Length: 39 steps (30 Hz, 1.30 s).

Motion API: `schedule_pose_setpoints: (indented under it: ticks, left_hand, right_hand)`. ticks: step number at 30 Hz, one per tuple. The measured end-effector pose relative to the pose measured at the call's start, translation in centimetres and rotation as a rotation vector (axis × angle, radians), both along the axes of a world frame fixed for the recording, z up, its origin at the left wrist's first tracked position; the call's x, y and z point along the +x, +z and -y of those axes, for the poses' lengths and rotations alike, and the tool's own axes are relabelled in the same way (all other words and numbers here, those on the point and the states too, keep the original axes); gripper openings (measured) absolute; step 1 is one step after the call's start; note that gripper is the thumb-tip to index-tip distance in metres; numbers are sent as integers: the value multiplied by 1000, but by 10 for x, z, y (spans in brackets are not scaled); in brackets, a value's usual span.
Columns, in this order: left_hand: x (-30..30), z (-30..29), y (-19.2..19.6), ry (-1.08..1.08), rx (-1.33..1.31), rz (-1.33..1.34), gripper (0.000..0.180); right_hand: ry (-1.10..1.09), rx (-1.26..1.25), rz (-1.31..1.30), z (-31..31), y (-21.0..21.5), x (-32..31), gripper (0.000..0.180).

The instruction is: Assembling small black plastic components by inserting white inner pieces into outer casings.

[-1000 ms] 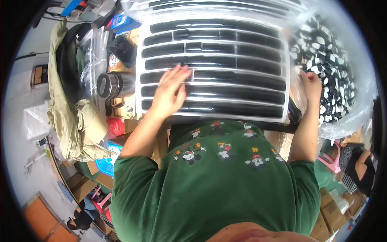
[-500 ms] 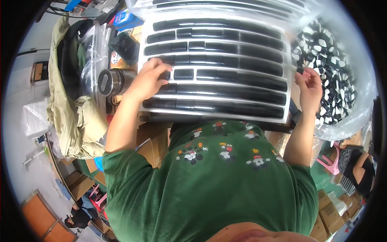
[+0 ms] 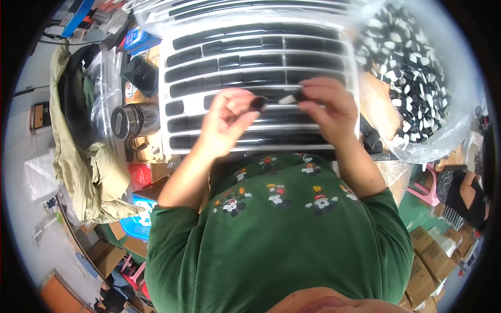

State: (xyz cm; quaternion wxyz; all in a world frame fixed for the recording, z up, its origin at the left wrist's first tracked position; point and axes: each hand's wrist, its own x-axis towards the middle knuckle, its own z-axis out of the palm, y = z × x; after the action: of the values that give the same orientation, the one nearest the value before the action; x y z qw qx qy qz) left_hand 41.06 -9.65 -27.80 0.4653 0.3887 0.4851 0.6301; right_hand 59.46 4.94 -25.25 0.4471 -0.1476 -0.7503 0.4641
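I see my left hand (image 3: 228, 122) and right hand (image 3: 327, 109) pinching one small black-and-white piece (image 3: 276, 100) above the grille (image 3: 209, 62); bag of pieces (image 3: 417, 94) at two o'clock.

Assembly workshop: car grille (image 3: 258, 62), bagged parts (image 3: 417, 94), cardboard boxes (image 3: 433, 255).

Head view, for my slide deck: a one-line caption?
Both hands, left hand and right hand, pinch small black pieces above a slatted grille.
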Motion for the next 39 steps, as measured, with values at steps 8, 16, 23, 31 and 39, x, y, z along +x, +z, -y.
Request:
schedule_pose_setpoints:
  ticks: [8,16,23,31,39]
  left_hand:
    - [35,-14,10,-27,108,-264,43]
    - [54,-24,16,79,-62,-231,39]
    - [53,-34,12,172,50,-206,39]
    - [49,-39,2,277,70,-347,52]
    - [37,-24,-3,347,22,-399,27]
  right_hand:
    - [132,-47,145,10,2,-4,26]
    - [83,180,143,17,-6,-3,50]
    - [97,49,265,28,-4,-1,72]
    - [-70,195,227,30,-15,-7,65]
    - [110,186,309,20,-12,-5,65]
